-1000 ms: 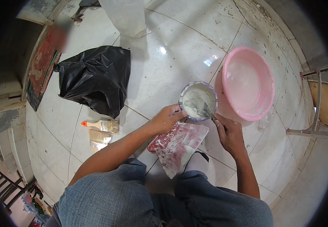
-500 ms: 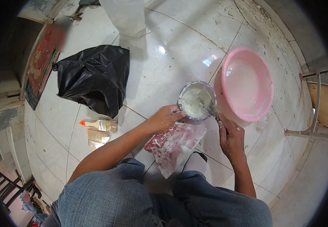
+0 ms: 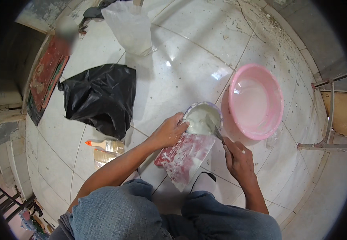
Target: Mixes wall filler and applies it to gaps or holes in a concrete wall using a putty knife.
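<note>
My left hand (image 3: 169,132) grips the near-left rim of a small purple-rimmed tub (image 3: 197,118) holding thick whitish-grey mixture. My right hand (image 3: 238,160) is closed on the handle of a grey-coated spatula-like tool (image 3: 212,126), its blade dipped in the mixture. A triangular red sheet (image 3: 183,158), smeared white and partly in translucent plastic, lies just below the tub near my legs. A pink basin (image 3: 255,102) with milky liquid stands right of the tub. Paintbrushes (image 3: 105,146) in pale wrapping lie left of my left forearm.
A crumpled black plastic bag (image 3: 97,98) lies at the left; a translucent bag (image 3: 127,30) stands beyond it. A worn red board (image 3: 45,84) leans by the left wall, and a metal frame (image 3: 329,120) stands at the right on the tiled floor (image 3: 189,52).
The view has shifted, so the scene sits lower in the picture. The tool has moved in the tub, and the mixture's surface looks smoother than a second ago.
</note>
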Available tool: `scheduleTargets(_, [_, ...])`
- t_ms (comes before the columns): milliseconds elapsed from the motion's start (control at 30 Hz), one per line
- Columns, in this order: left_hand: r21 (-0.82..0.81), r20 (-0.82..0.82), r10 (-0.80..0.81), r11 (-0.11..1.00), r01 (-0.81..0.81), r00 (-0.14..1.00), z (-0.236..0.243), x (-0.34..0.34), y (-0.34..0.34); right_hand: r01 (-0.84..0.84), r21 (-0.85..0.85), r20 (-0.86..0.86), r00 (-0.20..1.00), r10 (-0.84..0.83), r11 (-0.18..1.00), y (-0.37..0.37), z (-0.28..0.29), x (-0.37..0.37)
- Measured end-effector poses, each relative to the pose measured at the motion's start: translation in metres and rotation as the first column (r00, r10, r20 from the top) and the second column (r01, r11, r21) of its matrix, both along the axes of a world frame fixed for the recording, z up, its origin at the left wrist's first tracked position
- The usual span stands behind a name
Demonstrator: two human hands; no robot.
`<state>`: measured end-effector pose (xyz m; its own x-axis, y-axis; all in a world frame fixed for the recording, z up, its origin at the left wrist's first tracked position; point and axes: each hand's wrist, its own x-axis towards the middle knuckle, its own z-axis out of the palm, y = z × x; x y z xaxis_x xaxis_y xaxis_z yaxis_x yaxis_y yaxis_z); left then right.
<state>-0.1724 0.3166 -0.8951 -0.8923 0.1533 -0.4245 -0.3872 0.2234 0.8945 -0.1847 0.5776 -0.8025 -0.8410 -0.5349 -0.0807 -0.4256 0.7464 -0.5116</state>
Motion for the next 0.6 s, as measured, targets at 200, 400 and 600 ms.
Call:
scheduleTargets(200, [-0.04,-0.041,0.012,0.999,-0.014,0.999,0.07,-0.007,-0.021,-0.023,0.109,-0.098,0.995,0.034,0.994,-0.02,0.065,-0.022])
scheduleTargets(400, [-0.006,0.007,0.144,0.99,-0.144,0.99,0.186,-0.001,-0.053,-0.127,-0.03,0.061,0.99,0.128,0.992,-0.057,0.188,-0.042])
scheduleTargets(600, [-0.06,0.002,0.218,0.974,-0.217,0.976,0.357,0.026,-0.078,-0.157,-0.012,0.087,0.984,0.157,0.988,-0.093,0.359,-0.041])
